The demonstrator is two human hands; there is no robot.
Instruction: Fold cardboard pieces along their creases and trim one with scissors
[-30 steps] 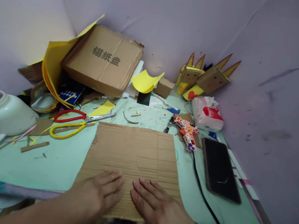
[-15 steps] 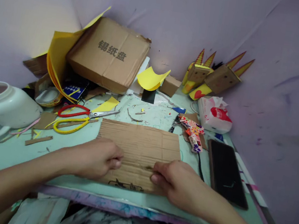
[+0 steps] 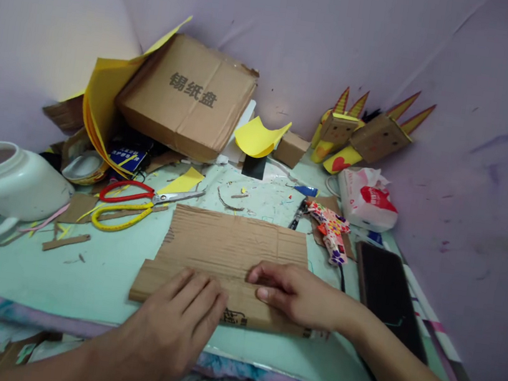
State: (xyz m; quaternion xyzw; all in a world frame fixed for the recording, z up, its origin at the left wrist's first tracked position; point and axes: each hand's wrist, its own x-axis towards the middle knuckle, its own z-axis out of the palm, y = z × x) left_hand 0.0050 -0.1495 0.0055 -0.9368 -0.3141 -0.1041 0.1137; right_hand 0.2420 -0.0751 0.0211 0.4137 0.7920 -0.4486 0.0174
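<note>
A sheet of corrugated cardboard (image 3: 233,238) lies on the table before me, its near side doubled over into a wide strip with black print on it. My left hand (image 3: 180,312) lies palm down on that strip, fingers stretched out over the fold and thumb hidden. Touching the right part of the strip is my right hand (image 3: 296,294), its thumb and forefinger apart and its other fingers slightly curled. Neither hand grasps the sheet. Behind the left of the sheet rest scissors (image 3: 148,204) with one red and one yellow handle.
A white jug (image 3: 22,189) lies at the left. A large cardboard box (image 3: 186,99) and yellow sheets (image 3: 107,91) stand at the back. Right of the cardboard are a flowered glue gun (image 3: 331,226), a tissue pack (image 3: 368,200) and a phone (image 3: 387,297). Cardboard scraps (image 3: 66,242) litter the left side.
The near edge of the cardboard has been folded over into a strip. My left hand has moved nearer and opened flat on it; my right hand's fingers have loosened.
</note>
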